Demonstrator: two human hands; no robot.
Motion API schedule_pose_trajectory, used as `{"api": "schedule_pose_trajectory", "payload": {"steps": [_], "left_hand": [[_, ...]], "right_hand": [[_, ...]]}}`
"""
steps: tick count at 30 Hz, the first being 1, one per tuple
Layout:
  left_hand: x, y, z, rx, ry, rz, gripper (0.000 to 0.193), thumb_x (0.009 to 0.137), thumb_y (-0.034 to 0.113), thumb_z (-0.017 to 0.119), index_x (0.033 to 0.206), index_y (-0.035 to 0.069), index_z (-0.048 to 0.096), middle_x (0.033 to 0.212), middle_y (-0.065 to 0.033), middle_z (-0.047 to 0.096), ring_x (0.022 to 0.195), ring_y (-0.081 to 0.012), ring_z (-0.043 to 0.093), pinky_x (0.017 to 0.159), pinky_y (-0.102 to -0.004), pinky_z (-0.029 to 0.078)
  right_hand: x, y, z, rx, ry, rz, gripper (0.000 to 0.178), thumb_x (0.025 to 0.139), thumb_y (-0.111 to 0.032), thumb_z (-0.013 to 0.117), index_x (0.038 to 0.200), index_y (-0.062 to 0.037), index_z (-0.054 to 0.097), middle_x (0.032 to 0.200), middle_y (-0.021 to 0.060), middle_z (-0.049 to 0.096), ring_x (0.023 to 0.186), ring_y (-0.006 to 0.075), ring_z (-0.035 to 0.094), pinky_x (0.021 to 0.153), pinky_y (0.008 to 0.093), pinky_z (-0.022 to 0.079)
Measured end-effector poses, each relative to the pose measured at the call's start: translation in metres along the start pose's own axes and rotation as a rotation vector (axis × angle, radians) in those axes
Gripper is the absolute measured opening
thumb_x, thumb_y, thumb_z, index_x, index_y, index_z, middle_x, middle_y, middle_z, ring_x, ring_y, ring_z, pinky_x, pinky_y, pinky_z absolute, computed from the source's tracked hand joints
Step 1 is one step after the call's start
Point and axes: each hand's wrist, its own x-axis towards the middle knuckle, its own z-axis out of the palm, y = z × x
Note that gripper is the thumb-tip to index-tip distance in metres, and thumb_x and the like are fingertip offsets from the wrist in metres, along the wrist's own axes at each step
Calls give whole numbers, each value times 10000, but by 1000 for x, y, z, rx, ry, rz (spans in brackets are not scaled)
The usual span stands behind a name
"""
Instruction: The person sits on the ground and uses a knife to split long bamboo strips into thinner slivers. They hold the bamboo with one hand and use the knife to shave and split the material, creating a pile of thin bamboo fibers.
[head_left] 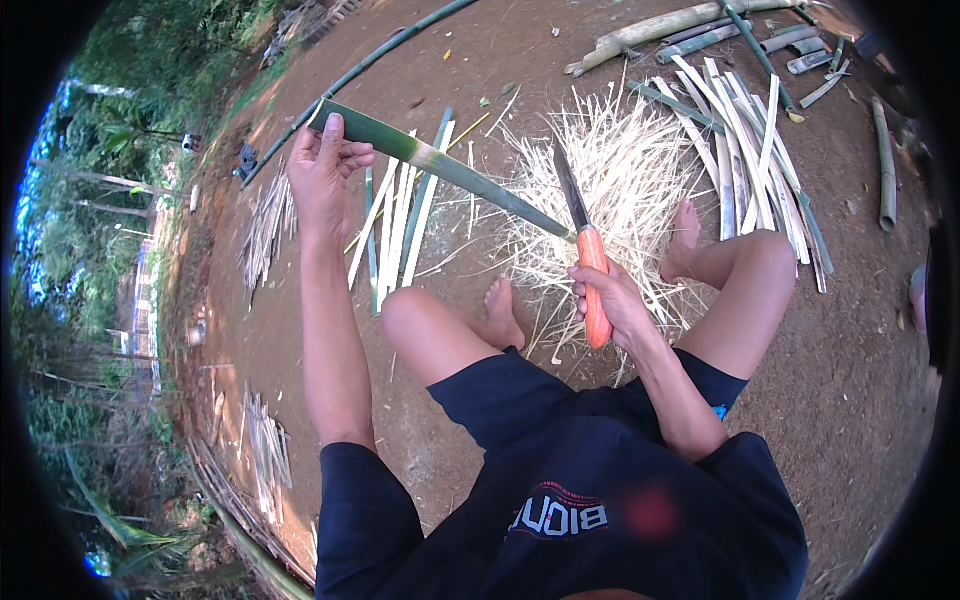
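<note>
My left hand [328, 165], raised at the upper left, grips one end of a green split bamboo piece [465, 176] between thumb and fingers. The piece slants down to the right, a pale node ring part way along it. Its far end comes close to the knife in my right hand [618, 295]; whether they touch I cannot tell. My right fingers wrap the orange-red handle of the knife [594, 285], whose dark blade points up and away. Below and beyond lies a heap of pale bamboo shavings [625, 180] between my bare feet.
Split bamboo strips [755, 160] are piled right of the shavings, and more strips [405, 225] lie to the left. Cut bamboo lengths [690, 35] rest at the far right. A long green pole [375, 58] crosses the dirt ground at the far left, near greenery.
</note>
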Motion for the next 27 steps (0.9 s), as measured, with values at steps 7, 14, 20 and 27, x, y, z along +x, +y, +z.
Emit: {"api": "schedule_pose_trajectory", "payload": {"steps": [7,14,20,27], "left_hand": [[-4,20,-3,186,-24,170,260,935,137,603,1142,-19,579,864,-49,619,691,-91,597,592,-227,510],[-21,27,16,307,-45,252,271,948,157,589,1125,-47,608,826,-62,639,668,-95,601,609,-232,516],[-40,30,30,356,-5,291,237,953,131,575,1101,-53,590,830,-73,638,676,-105,614,597,-236,524],[-52,21,24,333,74,321,216,958,113,561,1084,-60,587,844,-91,639,669,-117,622,596,-250,536]], "right_hand": [[-17,-11,27,-221,-148,-270,405,854,-63,640,1203,-4,443,786,8,510,535,73,506,472,220,429],[5,-21,53,-613,-11,-519,353,799,-132,620,1108,-24,488,693,103,560,554,248,579,561,375,467],[-5,-23,81,-841,-33,-651,318,768,-128,612,1051,-40,496,662,220,602,667,429,623,610,455,482],[2,-6,58,-917,24,-389,293,815,-140,628,1059,-28,509,691,236,627,664,413,641,596,470,485]]}}
